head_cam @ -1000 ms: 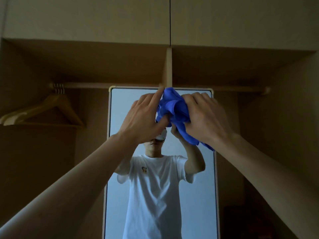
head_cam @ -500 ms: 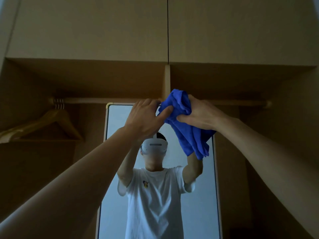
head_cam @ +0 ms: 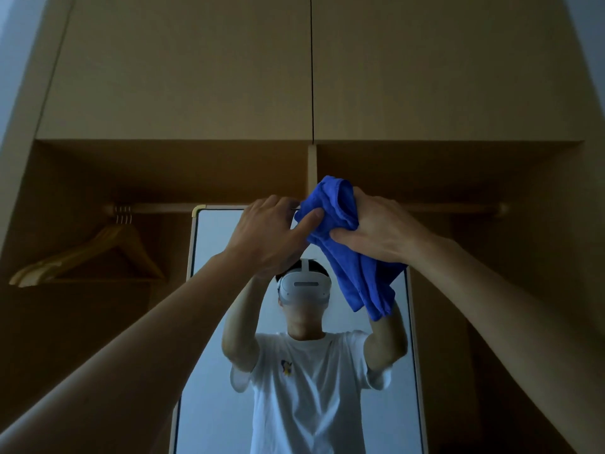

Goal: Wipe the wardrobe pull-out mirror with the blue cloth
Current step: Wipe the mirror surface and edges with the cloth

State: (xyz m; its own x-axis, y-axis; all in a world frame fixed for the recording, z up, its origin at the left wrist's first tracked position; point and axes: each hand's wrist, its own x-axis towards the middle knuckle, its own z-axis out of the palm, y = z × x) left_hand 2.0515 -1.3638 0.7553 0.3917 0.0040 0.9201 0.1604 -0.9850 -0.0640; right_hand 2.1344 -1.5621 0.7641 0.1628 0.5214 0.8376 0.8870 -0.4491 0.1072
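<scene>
The tall pull-out mirror [head_cam: 216, 244] with a pale frame stands upright in the middle of the open wardrobe. A bunched blue cloth [head_cam: 357, 273] hangs in front of its top right corner. My right hand [head_cam: 379, 231] grips the cloth's upper part, with the loose end dangling below. My left hand [head_cam: 271, 234] is raised beside it at the mirror's top edge, its thumb pinching the cloth's left fold. The glass reflects a person in a white T-shirt with both arms raised.
A wooden hanging rail [head_cam: 157, 208] runs across behind the mirror's top. Wooden hangers [head_cam: 98, 253] hang at the left. A vertical divider [head_cam: 312, 165] sits just above the hands, with closed upper cabinet doors [head_cam: 183, 67] overhead. The right compartment is dark.
The view has tilted upward, showing more of the upper cabinet. The cloth has unbunched and now hangs down from my right hand. Both hands stay at the mirror's top.
</scene>
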